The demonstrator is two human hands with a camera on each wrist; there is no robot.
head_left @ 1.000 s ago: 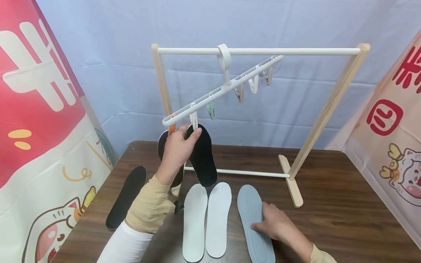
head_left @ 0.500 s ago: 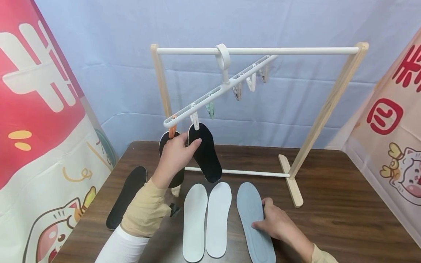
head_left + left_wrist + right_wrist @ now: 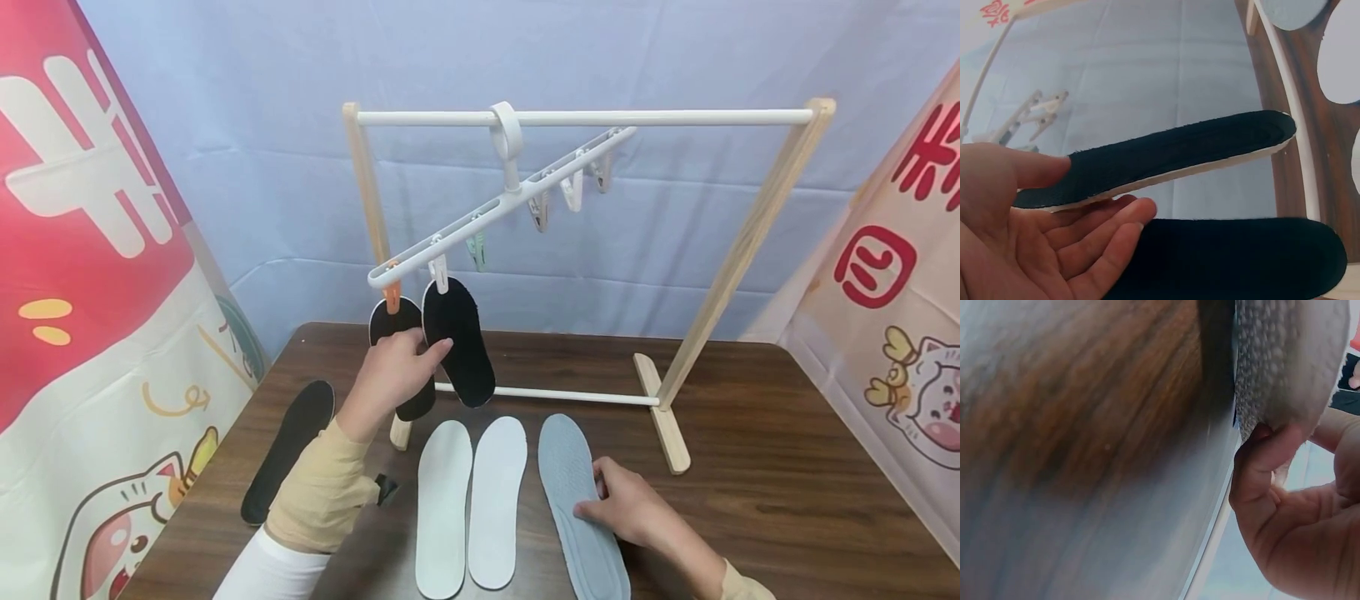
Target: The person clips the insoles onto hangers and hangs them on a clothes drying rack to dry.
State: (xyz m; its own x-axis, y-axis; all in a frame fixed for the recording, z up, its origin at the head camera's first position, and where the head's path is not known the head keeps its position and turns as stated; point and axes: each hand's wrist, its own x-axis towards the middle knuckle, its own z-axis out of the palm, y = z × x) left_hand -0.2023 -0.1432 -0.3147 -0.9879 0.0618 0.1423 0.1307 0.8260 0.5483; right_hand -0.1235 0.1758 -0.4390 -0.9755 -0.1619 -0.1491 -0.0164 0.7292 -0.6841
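Two black insoles hang from a white clip hanger (image 3: 512, 198). An orange clip (image 3: 392, 298) holds the left insole (image 3: 408, 318), and a white clip (image 3: 441, 275) holds the right black insole (image 3: 465, 358). My left hand (image 3: 390, 371) lightly holds that right one by its edge, the thumb on its black face; the left wrist view shows fingers (image 3: 1104, 240) under its pale rim. On the table my right hand (image 3: 630, 504) pinches the right edge of a grey-blue insole (image 3: 573, 475). The right wrist view shows its dotted surface (image 3: 1266, 362) raised beside the fingers.
A wooden rack with a white top rail (image 3: 660, 117) carries the slanted hanger. Several unused clips, such as a green one (image 3: 477, 250), line it. On the table (image 3: 765, 467) lie two white insoles (image 3: 442, 517) and another black insole (image 3: 292, 446) at left.
My left hand has slid down from the white clip along the black insole, which swung slightly. My right hand has tilted the grey-blue insole a little, raising its right edge.
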